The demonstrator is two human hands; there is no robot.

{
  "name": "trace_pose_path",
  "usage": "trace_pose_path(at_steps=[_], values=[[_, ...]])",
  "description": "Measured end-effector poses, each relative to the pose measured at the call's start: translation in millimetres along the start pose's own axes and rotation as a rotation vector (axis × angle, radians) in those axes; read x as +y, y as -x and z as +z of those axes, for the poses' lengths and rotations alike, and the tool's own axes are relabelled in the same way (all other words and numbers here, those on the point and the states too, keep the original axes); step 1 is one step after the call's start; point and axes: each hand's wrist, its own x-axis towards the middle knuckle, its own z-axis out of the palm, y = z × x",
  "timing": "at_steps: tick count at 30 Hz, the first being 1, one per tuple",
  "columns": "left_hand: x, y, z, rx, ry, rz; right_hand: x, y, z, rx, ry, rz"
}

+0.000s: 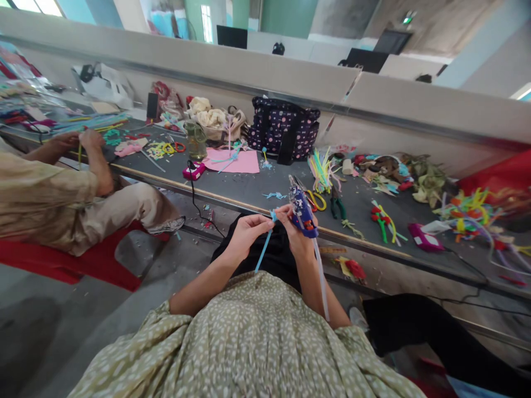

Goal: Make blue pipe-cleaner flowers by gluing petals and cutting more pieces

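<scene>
Head view: the blue stem piece (pixel 263 251) is at the table's (pixel 232 194) near edge, upper end shaped, lower length straight (remaining work indeterminable). Left hand (pixel 249 232): fingertips closed on it. Right hand (pixel 299 239): gripping glue gun (pixel 302 213); its fingertip contact with the piece is obscured.

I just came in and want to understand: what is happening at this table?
The person wearing the camera pinches a light blue pipe cleaner piece with the left hand. The right hand holds a blue glue gun, its fingers also at the piece. On the left, a co-worker handles a thin strip. More pipe cleaners and pliers lie on the table.
</scene>
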Motion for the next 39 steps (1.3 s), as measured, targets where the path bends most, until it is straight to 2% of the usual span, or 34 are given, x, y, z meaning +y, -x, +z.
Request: trace_pose_path(at_steps=[16,26,33,39], values=[[3.0,1.3,1.6,-0.007,0.0,-0.006,-1.4,1.8,1.1,0.01,-0.018,0.039],[6.3,3.1,2.5,-0.007,-0.001,-0.013,0.6,3.1,0.6,0.032,0.027,-0.024],[7.0,3.7,3.5,-0.014,0.018,-0.021,3.7,2.5,-1.8,0.03,0.164,-0.105],[5.8,4.0,3.1,-0.018,0.013,-0.006,4.9,2.4,-2.1,0.038,0.164,-0.12]])
